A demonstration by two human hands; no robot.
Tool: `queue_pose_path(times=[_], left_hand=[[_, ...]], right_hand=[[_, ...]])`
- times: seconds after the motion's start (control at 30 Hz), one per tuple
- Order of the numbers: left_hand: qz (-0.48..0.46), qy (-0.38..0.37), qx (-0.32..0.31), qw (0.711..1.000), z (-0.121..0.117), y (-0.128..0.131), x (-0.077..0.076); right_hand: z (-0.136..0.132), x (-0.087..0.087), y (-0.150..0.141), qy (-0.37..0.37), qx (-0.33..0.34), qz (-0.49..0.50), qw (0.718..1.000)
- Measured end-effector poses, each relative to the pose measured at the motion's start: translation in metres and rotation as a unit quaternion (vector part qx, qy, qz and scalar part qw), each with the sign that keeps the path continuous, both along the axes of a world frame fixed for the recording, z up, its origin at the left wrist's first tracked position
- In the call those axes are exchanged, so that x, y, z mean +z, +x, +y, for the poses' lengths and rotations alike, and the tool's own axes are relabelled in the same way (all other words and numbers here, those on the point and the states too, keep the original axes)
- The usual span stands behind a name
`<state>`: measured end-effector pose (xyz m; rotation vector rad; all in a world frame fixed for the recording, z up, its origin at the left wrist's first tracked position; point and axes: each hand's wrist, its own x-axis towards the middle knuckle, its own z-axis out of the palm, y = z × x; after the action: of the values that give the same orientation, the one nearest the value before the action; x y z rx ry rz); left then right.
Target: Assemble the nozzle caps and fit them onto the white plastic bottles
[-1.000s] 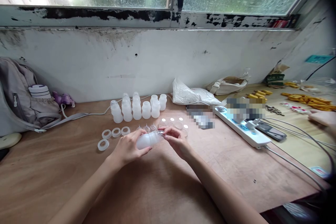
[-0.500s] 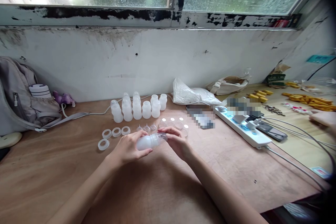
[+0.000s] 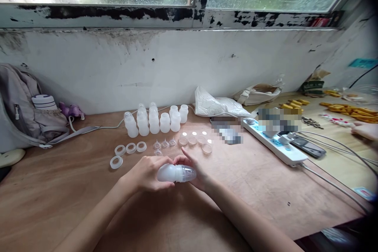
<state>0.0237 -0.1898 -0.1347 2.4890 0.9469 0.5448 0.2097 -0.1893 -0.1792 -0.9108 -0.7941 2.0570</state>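
A small frosted baby bottle lies on its side in the air above the table, its clear domed cap pointing right. My left hand is wrapped round the bottle's body, thumb at the near side. Curled around the cap end is my right hand, its fingers behind the bottle and its thumb raised off it. Beyond my hands lie clear nipples, round clear discs and frosted collar rings. Behind them stand several frosted bottles, some with clear caps on.
A white power strip with plugs and cables crosses the table on the right, beside a phone. A white plastic package lies by the wall. At left is a grey backpack. Another person's hand shows at far right.
The bottle has come nearer to me and slightly right, turning more level. My right hand has shifted from pinching the cap's tip to curling behind it, with the thumb lifted.
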Motion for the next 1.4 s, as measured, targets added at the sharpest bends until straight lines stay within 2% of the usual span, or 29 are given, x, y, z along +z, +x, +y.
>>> queue_pose_path(times=[0.23, 0.63, 0.73, 0.87, 0.97, 1.07, 1.2, 1.4], left_hand=[[0.025, 0.029, -0.007, 0.999, -0.007, 0.003, 0.0], [0.025, 0.033, 0.028, 0.999, -0.01, 0.007, -0.01], [0.009, 0.047, 0.037, 0.998, -0.01, 0.01, -0.016], [-0.051, 0.092, 0.059, 0.993, -0.012, 0.017, -0.04], [-0.135, 0.143, 0.063, 0.978, -0.012, 0.022, -0.06], [-0.159, 0.19, 0.095, 0.964, -0.008, 0.025, -0.074], [-0.171, 0.204, 0.182, 0.947, 0.0, 0.02, -0.08], [-0.188, 0.177, 0.178, 0.95, 0.0, 0.011, -0.079]], right_hand=[[-0.011, 0.003, -0.004, 0.014, -0.024, 0.014, 1.0], [-0.011, -0.011, -0.007, 0.003, -0.062, 0.012, 0.998], [-0.006, -0.013, -0.004, 0.011, -0.064, -0.005, 0.998], [0.004, -0.01, 0.003, 0.07, -0.083, -0.048, 0.993], [0.009, -0.003, 0.008, 0.123, -0.13, -0.061, 0.982], [0.01, 0.003, 0.011, 0.189, -0.181, -0.068, 0.963], [0.008, 0.006, 0.009, 0.278, -0.188, -0.131, 0.933], [0.006, 0.007, 0.001, 0.342, -0.185, -0.236, 0.891]])
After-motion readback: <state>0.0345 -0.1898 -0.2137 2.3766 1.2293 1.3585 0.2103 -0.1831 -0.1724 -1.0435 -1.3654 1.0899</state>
